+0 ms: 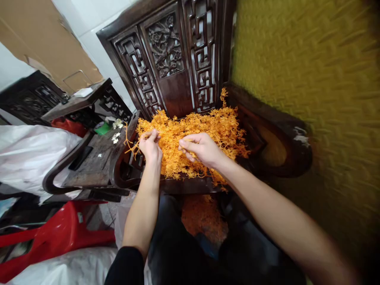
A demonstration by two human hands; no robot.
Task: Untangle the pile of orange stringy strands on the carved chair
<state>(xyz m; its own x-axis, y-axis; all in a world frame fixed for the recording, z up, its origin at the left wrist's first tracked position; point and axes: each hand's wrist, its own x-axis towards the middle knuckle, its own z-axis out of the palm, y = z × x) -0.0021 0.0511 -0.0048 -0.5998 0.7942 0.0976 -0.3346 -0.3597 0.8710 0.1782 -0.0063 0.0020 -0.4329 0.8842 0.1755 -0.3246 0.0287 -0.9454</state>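
A wide heap of orange, branching, coral-like plastic sprigs [178, 162] covers the seat of a carved dark wooden chair [178, 95]. Above the heap's left part, my left hand [151, 147] is closed, with a few orange sprigs [128, 143] sticking out to its left. My right hand [203, 149] is pinched over the middle of the heap, its fingertips pointing toward the left hand. Bits of orange strand show at those fingertips, though the piece blends into the heap behind. A small gap separates the two hands.
To the left, a dark wooden side piece [97, 158] bears white scraps and a green item [102, 128]. A red plastic stool [62, 229] and white sacks [32, 154] lie beyond. More orange-brown material [204, 217] sits below the seat. A yellow textured surface [305, 71] rises at right.
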